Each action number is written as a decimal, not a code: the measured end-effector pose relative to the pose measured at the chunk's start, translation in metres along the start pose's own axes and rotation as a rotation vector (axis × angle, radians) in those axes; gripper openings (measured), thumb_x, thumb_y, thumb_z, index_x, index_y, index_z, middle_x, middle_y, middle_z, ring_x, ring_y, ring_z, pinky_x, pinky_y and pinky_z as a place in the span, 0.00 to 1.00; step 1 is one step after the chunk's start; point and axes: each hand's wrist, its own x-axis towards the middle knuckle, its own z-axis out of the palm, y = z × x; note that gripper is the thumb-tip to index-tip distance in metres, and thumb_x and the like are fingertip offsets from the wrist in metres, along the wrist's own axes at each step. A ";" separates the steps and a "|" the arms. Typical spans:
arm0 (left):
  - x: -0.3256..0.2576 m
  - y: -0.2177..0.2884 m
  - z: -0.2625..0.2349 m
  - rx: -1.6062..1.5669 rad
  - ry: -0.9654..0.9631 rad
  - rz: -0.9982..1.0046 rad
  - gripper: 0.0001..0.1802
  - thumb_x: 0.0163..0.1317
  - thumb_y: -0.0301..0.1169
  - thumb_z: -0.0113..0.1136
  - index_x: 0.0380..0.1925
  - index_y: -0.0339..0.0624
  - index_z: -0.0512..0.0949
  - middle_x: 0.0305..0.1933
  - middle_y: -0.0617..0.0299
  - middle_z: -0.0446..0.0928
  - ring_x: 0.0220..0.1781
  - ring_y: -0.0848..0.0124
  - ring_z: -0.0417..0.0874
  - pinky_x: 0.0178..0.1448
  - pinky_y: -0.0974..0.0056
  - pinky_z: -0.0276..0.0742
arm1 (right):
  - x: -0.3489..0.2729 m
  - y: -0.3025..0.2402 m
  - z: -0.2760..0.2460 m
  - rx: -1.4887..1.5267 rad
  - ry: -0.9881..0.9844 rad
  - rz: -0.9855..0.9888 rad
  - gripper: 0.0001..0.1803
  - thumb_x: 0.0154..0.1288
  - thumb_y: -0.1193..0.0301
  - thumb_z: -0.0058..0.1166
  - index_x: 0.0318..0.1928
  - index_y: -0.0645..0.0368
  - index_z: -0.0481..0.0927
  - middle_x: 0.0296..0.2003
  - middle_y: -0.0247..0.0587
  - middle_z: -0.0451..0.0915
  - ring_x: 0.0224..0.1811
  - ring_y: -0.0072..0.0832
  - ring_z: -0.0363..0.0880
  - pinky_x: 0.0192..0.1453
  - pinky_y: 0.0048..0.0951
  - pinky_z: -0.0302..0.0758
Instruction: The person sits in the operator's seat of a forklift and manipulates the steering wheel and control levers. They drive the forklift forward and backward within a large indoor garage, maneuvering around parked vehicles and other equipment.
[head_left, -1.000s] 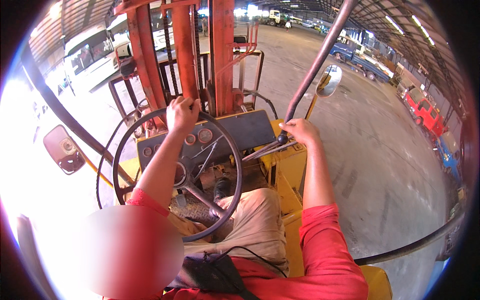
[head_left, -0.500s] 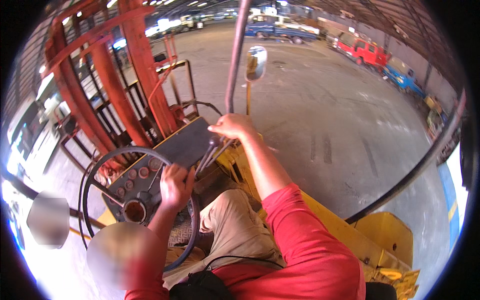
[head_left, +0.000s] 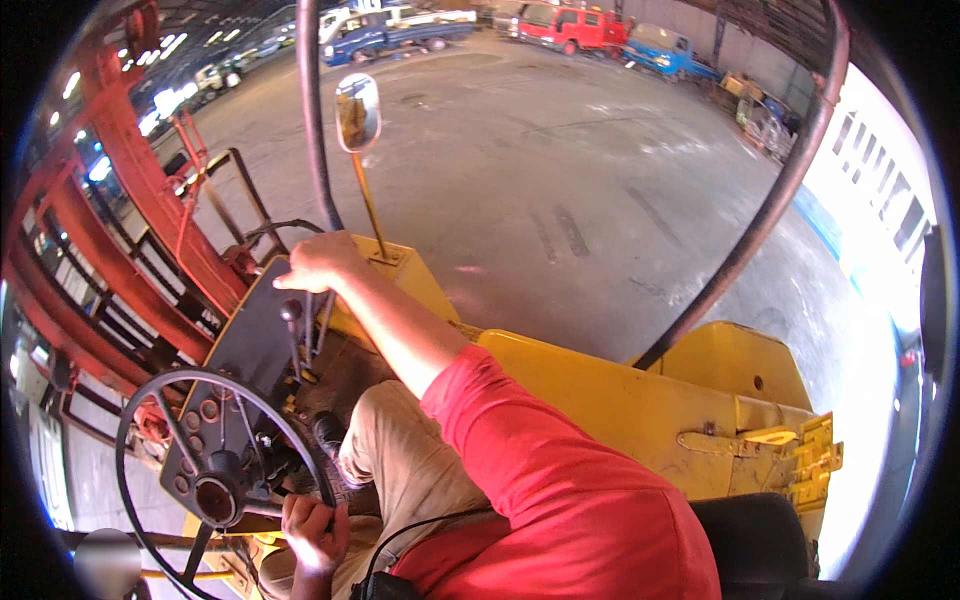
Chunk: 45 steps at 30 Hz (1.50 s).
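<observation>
Both hands gripping, left hand (head_left: 315, 530) now low on steering wheel (head_left: 135, 420), right hand (head_left: 318, 262) still closed over levers (head_left: 296, 325)

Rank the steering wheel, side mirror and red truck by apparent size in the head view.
1. Steering wheel, largest.
2. Red truck and side mirror look alike; the truck is far off, so I won't rank them.

We see no packages, labels, signs or screens here apart from a row of small round gauges (head_left: 208, 410) with red and pale faces, set in the dark instrument panel (head_left: 250, 340) behind the steering wheel (head_left: 215, 465).
</observation>
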 end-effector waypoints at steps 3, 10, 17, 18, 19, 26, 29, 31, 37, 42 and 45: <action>-0.004 0.003 0.000 -0.004 0.019 -0.015 0.16 0.51 0.24 0.75 0.18 0.42 0.73 0.28 0.55 0.73 0.32 0.52 0.74 0.35 0.50 0.68 | -0.003 -0.003 -0.010 0.027 -0.034 0.032 0.37 0.71 0.32 0.54 0.46 0.55 0.93 0.50 0.48 0.91 0.57 0.46 0.89 0.63 0.50 0.80; 0.005 0.001 0.001 0.031 0.033 -0.018 0.17 0.50 0.26 0.77 0.18 0.44 0.72 0.29 0.56 0.74 0.32 0.53 0.75 0.35 0.50 0.69 | 0.001 -0.003 -0.015 0.048 -0.099 0.047 0.38 0.68 0.33 0.56 0.50 0.56 0.93 0.53 0.49 0.90 0.60 0.45 0.89 0.66 0.48 0.79; 0.041 0.012 0.002 0.098 0.000 -0.053 0.16 0.52 0.28 0.77 0.18 0.42 0.74 0.27 0.55 0.73 0.33 0.51 0.75 0.37 0.48 0.70 | 0.005 0.007 -0.016 0.039 -0.072 0.000 0.40 0.66 0.29 0.55 0.47 0.54 0.93 0.50 0.47 0.91 0.57 0.45 0.90 0.63 0.47 0.81; 0.050 0.011 0.003 0.106 -0.010 -0.046 0.16 0.52 0.28 0.77 0.18 0.42 0.75 0.27 0.55 0.73 0.33 0.51 0.75 0.38 0.48 0.69 | 0.005 0.008 -0.016 0.027 -0.048 0.005 0.40 0.66 0.29 0.55 0.46 0.54 0.94 0.50 0.47 0.91 0.56 0.45 0.90 0.63 0.47 0.81; 0.056 0.009 0.005 0.110 -0.021 -0.036 0.16 0.52 0.28 0.76 0.18 0.42 0.75 0.27 0.55 0.73 0.33 0.51 0.75 0.38 0.48 0.69 | 0.003 0.011 -0.016 0.013 -0.022 0.015 0.40 0.66 0.29 0.55 0.46 0.54 0.94 0.50 0.46 0.91 0.56 0.45 0.90 0.63 0.48 0.81; 0.114 -0.025 0.007 0.215 0.038 0.004 0.17 0.58 0.27 0.73 0.20 0.38 0.73 0.28 0.49 0.72 0.36 0.45 0.76 0.44 0.45 0.69 | 0.000 0.000 -0.016 0.041 -0.032 0.036 0.39 0.68 0.31 0.56 0.50 0.55 0.92 0.52 0.49 0.90 0.59 0.47 0.88 0.64 0.48 0.80; 0.147 -0.048 0.007 0.213 0.099 -0.035 0.17 0.62 0.28 0.72 0.20 0.36 0.72 0.28 0.47 0.72 0.37 0.44 0.76 0.44 0.44 0.69 | -0.002 0.004 -0.021 0.031 -0.027 0.060 0.40 0.68 0.31 0.56 0.52 0.56 0.92 0.54 0.49 0.90 0.61 0.46 0.88 0.66 0.48 0.79; 0.162 -0.068 0.002 0.278 0.130 -0.005 0.17 0.64 0.29 0.71 0.22 0.36 0.73 0.30 0.47 0.73 0.38 0.43 0.77 0.45 0.44 0.70 | -0.003 0.005 -0.022 0.031 -0.029 0.069 0.40 0.67 0.31 0.56 0.53 0.57 0.91 0.55 0.50 0.89 0.62 0.46 0.87 0.67 0.49 0.78; 0.194 -0.130 -0.026 0.372 0.156 -0.081 0.18 0.69 0.31 0.67 0.24 0.34 0.73 0.33 0.45 0.74 0.40 0.42 0.77 0.46 0.44 0.71 | -0.005 0.009 -0.023 0.042 -0.045 0.070 0.42 0.67 0.30 0.56 0.56 0.56 0.90 0.57 0.49 0.89 0.63 0.46 0.86 0.68 0.48 0.77; 0.185 -0.184 -0.081 0.497 0.255 -0.163 0.20 0.74 0.35 0.65 0.26 0.33 0.73 0.30 0.46 0.72 0.37 0.44 0.75 0.46 0.43 0.71 | 0.001 0.003 -0.010 0.029 0.036 -0.045 0.40 0.66 0.28 0.53 0.47 0.52 0.94 0.50 0.51 0.90 0.57 0.50 0.89 0.60 0.52 0.82; 0.160 -0.238 -0.123 0.561 0.066 -0.414 0.18 0.77 0.39 0.54 0.54 0.43 0.87 0.51 0.47 0.84 0.51 0.50 0.87 0.58 0.49 0.82 | 0.012 -0.006 0.008 0.075 0.023 -0.192 0.40 0.65 0.27 0.56 0.34 0.55 0.91 0.36 0.50 0.91 0.40 0.50 0.91 0.45 0.53 0.83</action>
